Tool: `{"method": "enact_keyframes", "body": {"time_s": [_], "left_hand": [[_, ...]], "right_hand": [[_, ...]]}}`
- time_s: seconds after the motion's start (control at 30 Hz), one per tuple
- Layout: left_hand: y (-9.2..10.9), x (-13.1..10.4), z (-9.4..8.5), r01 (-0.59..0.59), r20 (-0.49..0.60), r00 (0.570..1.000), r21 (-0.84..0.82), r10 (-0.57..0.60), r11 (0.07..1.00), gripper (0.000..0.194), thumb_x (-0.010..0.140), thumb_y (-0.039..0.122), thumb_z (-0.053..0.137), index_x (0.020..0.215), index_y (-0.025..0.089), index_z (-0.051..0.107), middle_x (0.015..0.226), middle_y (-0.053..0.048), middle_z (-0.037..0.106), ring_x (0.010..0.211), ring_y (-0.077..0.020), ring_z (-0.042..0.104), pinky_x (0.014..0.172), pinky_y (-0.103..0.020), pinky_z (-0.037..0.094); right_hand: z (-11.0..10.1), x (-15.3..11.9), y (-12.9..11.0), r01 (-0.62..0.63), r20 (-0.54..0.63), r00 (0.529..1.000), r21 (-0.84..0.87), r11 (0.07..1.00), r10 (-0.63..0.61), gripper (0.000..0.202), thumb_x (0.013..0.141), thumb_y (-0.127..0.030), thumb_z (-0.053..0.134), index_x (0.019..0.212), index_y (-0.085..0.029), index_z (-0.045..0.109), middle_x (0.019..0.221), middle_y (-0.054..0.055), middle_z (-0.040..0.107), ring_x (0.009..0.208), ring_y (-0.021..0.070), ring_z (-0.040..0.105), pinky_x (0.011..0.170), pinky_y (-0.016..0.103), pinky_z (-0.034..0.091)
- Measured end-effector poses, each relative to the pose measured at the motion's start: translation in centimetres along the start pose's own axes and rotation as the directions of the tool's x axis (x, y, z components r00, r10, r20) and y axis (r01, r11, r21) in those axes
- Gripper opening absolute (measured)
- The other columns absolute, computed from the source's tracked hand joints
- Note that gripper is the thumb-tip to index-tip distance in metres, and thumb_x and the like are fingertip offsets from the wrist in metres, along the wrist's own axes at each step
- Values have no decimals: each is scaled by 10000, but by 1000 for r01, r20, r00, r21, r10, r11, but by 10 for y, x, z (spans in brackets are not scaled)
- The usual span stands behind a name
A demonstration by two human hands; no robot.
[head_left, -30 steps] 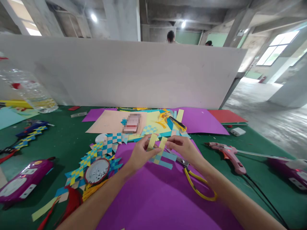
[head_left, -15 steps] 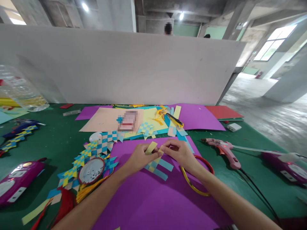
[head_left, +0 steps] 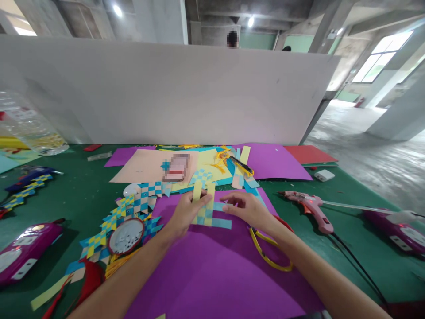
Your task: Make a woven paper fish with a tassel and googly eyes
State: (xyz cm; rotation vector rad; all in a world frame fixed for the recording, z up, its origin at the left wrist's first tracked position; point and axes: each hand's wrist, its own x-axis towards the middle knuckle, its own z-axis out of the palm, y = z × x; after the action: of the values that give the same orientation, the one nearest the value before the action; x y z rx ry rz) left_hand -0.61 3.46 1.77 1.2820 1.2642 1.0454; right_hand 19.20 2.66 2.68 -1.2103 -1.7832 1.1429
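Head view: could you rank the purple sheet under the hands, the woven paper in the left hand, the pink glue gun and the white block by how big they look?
1. Purple sheet
2. Woven paper and pink glue gun: too alike to rank
3. White block

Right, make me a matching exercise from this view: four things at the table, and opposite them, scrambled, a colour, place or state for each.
Things
1. woven paper piece
2. glue gun
3. scissors
4. round dish

Descriptions
A. pink, lying on the green tabletop
B. red-rimmed, with small dark bits inside
C. held in the left hand
D. handles showing yellow and red, partly hidden by the right forearm

Right pairs: 1-C, 2-A, 3-D, 4-B
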Motion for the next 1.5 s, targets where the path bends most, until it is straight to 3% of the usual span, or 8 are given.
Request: {"method": "enact_keyframes", "body": {"time_s": [0.13, 0.33, 0.5, 0.73, 0.87, 1.07, 1.27, 1.5], "left_hand": [[-4, 4, -2, -19, -2, 1000, -90, 19, 996, 370, 710, 507, 719, 785, 147, 676, 687, -5, 603, 618, -120, 530, 573, -221, 407], [-9, 3, -3, 37, 165, 986, -34, -31, 999, 403, 696, 506, 748, 859, 138, 735, 755, -40, 702, 654, -164, 614, 603, -248, 457], [-10, 2, -2, -10, 134, 991, -4, 10, 1000, 372, 695, 468, 766, 874, 142, 751, 823, -53, 735, 686, -182, 638, 611, -258, 483], [-7, 3, 0, -64, 16, 998, -26, 65, 998, 374, 710, 460, 764, 919, 150, 758, 977, -64, 748, 833, -217, 677, 724, -296, 537], [-6, 4, 0, -97, -1, 995, -76, 97, 992, 376, 728, 450, 758, 954, 150, 747, 1047, -75, 739, 959, -251, 674, 818, -328, 538], [-7, 4, 1, -97, 31, 994, -162, 104, 982, 398, 710, 423, 778, 992, 145, 732, 1051, -89, 737, 946, -240, 683, 844, -334, 531], [-1, -2, 5, 26, 111, 994, -85, -16, 996, 352, 639, 387, 822, 850, 118, 739, 818, -84, 759, 695, -204, 694, 675, -301, 548], [-4, 4, -2, -79, -26, 997, -31, 79, 996, 320, 641, 361, 815, 840, 121, 743, 828, -80, 760, 708, -203, 699, 663, -282, 542]], "right_hand": [[3, -3, -2, -2, 16, 1000, -63, 998, 3, 270, 828, -357, 595, 625, -181, 622, 609, -6, 612, 554, 102, 498, 531, 239, 360], [-6, 1, 2, -4, -86, 996, -46, 999, 0, 221, 814, -334, 600, 660, -178, 631, 582, -23, 594, 522, 90, 468, 488, 225, 315], [-10, 2, 4, 25, -191, 981, 27, 999, -20, 246, 808, -372, 610, 651, -183, 632, 590, -15, 602, 538, 96, 492, 525, 234, 366], [-24, 4, 5, 104, -432, 902, 225, 969, 4, 369, 864, -512, 527, 752, -177, 634, 572, -6, 573, 495, 93, 494, 450, 228, 323], [-21, 4, 8, 55, -259, 966, 274, 960, 18, 536, 887, -644, 383, 845, -170, 630, 621, 22, 606, 513, 111, 536, 427, 227, 314], [-11, 2, 10, 18, -23, 1000, 75, 997, -16, 280, 801, -458, 629, 739, -184, 620, 643, -1, 640, 518, 101, 542, 518, 236, 415], [-17, 4, 13, 32, -76, 997, 110, 993, -24, 309, 828, -429, 585, 655, -174, 609, 615, 2, 630, 492, 86, 520, 482, 223, 378], [-40, 7, 11, 69, -331, 943, 123, 990, -24, 264, 834, -407, 558, 780, -159, 631, 592, -9, 595, 459, 80, 488, 436, 220, 323]]}}
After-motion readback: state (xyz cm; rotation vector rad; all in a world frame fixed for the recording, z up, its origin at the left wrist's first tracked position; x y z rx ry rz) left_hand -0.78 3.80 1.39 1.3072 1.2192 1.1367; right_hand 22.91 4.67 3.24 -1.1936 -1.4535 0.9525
